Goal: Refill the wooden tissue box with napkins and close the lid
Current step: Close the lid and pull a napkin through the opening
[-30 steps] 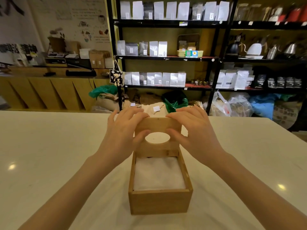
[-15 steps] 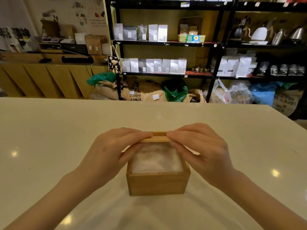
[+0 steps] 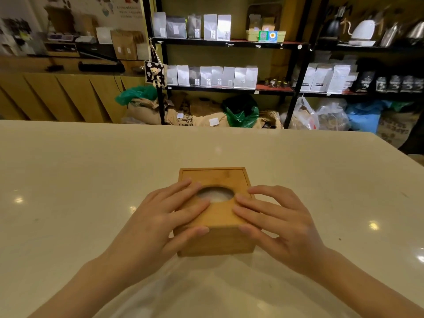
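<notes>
A square light-brown wooden tissue box (image 3: 215,239) stands on the pale cream glossy surface (image 3: 68,180), about midway between its left and right edges and closer to the near edge than the far one. Its flat wooden lid (image 3: 213,177) lies level inside the box's rim, and through the oval opening in the lid a patch of white napkins (image 3: 215,195) shows.

Both hands rest on the box. The left hand (image 3: 160,223) lies over the lid's left side with its fingers straight and spread flat on the wood — the fingertips reach the left rim of the oval opening, and the thumb reaches across the top of the box's near face. The right hand (image 3: 280,223) mirrors it on the right side: fingers extended flat on the lid, tips touching the right rim of the opening, thumb at the near right corner of the box. Neither hand curls round anything; both press flat, and the two do not touch each other.

Beyond the far edge of the surface stands a black metal shelving rack (image 3: 229,44) — it carries rows of silver and white pouches (image 3: 211,75), with white and dark kettles (image 3: 362,31) on the upper right shelf. Brown burlap sacks (image 3: 197,113) and a green plastic bag (image 3: 243,113) sit on the floor beneath it. To the left runs a wooden panelled counter (image 3: 57,95).
</notes>
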{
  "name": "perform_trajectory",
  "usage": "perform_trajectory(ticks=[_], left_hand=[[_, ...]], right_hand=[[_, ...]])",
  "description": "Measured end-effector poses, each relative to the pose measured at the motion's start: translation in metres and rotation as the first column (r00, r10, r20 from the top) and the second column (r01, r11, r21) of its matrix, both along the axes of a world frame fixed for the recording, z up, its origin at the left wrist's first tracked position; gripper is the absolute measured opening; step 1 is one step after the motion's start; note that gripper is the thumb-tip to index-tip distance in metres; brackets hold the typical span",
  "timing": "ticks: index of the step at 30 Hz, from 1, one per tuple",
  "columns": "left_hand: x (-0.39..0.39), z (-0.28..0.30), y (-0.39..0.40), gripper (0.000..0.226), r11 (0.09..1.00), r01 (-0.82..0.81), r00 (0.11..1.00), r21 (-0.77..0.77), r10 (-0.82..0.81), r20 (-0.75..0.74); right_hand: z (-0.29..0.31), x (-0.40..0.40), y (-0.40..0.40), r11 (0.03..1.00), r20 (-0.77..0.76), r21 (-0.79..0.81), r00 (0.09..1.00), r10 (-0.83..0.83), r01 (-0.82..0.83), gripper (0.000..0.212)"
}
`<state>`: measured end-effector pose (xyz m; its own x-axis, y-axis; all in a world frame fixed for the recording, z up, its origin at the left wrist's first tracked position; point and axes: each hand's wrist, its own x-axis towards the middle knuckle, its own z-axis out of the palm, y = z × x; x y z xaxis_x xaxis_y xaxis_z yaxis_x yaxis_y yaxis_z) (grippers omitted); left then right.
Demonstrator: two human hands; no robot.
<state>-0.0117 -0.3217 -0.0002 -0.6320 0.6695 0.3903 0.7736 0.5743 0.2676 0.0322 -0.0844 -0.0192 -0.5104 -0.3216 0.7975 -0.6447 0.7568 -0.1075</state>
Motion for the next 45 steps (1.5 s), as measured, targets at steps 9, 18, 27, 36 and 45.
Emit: perform_trajectory(ticks=[9, 18, 27, 36, 45], left_hand=[[-0.002, 0.000, -0.002, 0.054, 0.999, -0.017, 0.993, 0.036, 0.013, 0.114], [-0.018, 0.032, -0.001, 0.066, 0.994, -0.091, 0.983, 0.053, 0.081, 0.164], [-0.028, 0.024, 0.009, 0.088, 0.935, -0.150, 0.951, -0.322, 0.225, 0.212], [-0.029, 0.027, 0.009, 0.084, 0.881, -0.138, 0.937, -0.452, 0.264, 0.230], [-0.027, 0.028, 0.010, 0.081, 0.882, -0.124, 0.928, -0.456, 0.265, 0.261]], right_hand=[[0.005, -0.003, -0.002, 0.998, 0.044, -0.059, 0.999, 0.026, -0.023, 0.026], [0.070, -0.034, -0.019, 0.988, 0.516, 0.153, 0.850, -0.102, 0.026, 0.030], [0.082, -0.067, -0.043, 0.840, 0.606, 0.523, 0.754, -0.252, -0.140, 0.024], [0.074, -0.078, -0.051, 0.811, 0.597, 0.553, 0.769, -0.227, -0.190, 0.018], [0.071, -0.078, -0.041, 0.860, 0.601, 0.465, 0.789, -0.131, -0.212, 0.017]])
